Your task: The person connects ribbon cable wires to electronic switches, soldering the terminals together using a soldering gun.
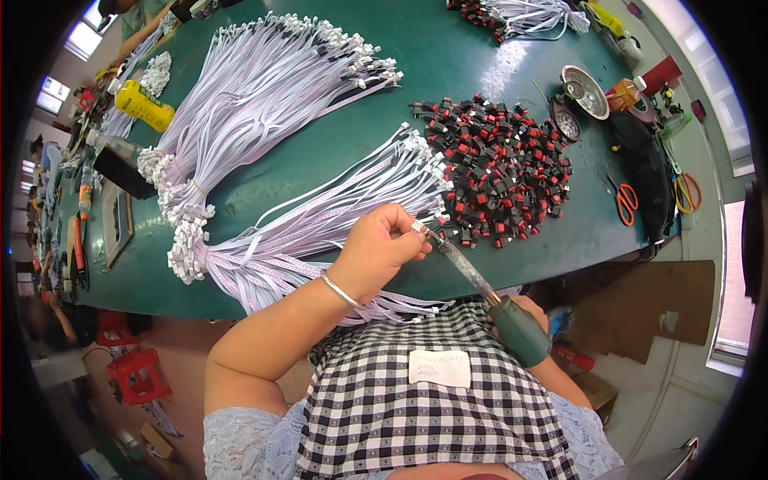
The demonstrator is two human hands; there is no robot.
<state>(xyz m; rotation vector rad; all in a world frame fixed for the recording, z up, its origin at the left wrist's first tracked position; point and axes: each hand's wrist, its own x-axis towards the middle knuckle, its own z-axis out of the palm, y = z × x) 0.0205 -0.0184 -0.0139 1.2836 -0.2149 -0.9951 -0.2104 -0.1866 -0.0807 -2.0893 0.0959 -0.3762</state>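
Between the thumb and fingertips of my left hand point(380, 248) is a small white connector point(418, 227), pinched at the near edge of the pile. My right hand point(531, 310) is wrapped round the dark green handle of a soldering iron point(518, 330), which partly hides it. The iron's metal shaft slants up to the left, its tip close by the connector; whether they touch I cannot tell. Under and beyond my left hand lies a bundle of flat white ribbon cables point(320, 200) with white plugs. A heap of small black and red switch-like parts point(496, 172) sits just past the tip.
A larger cable bundle point(248, 96) spreads across the green table point(456, 68). On the left are a yellow bottle point(142, 104) and a black box point(124, 170). Metal bowls point(586, 91), orange-handled scissors point(626, 202) and a dark bag point(644, 168) stand on the right. Another person's arm shows at far left.
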